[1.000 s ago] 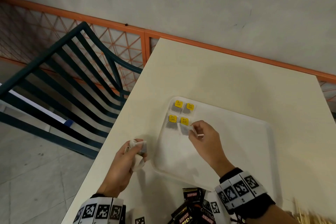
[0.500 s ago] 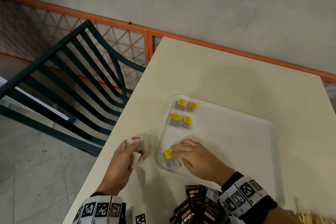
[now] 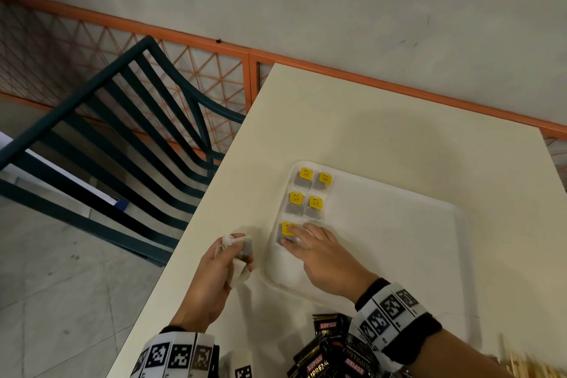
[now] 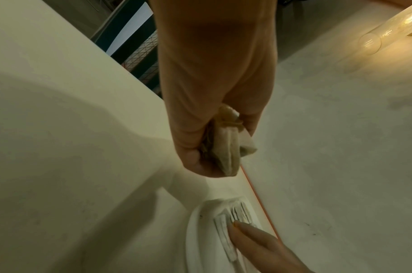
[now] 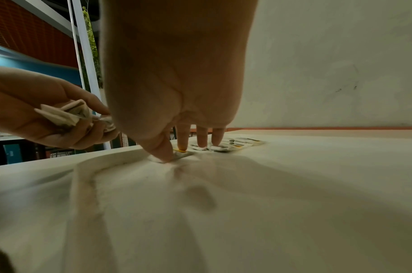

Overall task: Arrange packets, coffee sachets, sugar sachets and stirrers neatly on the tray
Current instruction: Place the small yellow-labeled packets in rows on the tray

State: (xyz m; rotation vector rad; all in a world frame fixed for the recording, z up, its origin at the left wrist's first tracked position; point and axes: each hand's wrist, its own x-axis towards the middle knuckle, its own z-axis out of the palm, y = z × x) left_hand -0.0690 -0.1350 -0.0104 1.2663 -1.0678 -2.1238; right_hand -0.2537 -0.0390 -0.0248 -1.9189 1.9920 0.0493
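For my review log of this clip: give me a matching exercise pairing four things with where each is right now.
1. left hand
2. right hand
3. black coffee sachets
4. tray

a. flat on the table, holding yellow-tagged tea bags
b. pressing a tea bag onto the tray
c. piled at the table's near edge
d. holding a bunch of tea bags off the tray

Pairs: 1-d, 2-b, 3-c, 4-a

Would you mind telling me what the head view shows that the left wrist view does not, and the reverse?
Only the head view shows the four yellow-tagged tea bags already laid in two rows, the black coffee sachets on the table and the right hand whole. Only the left wrist view shows, from close up, the left hand pinching its bundle of tea bags edge-on. Both show the white tray, that bundle, and right fingers pressing a fifth tea bag onto it.
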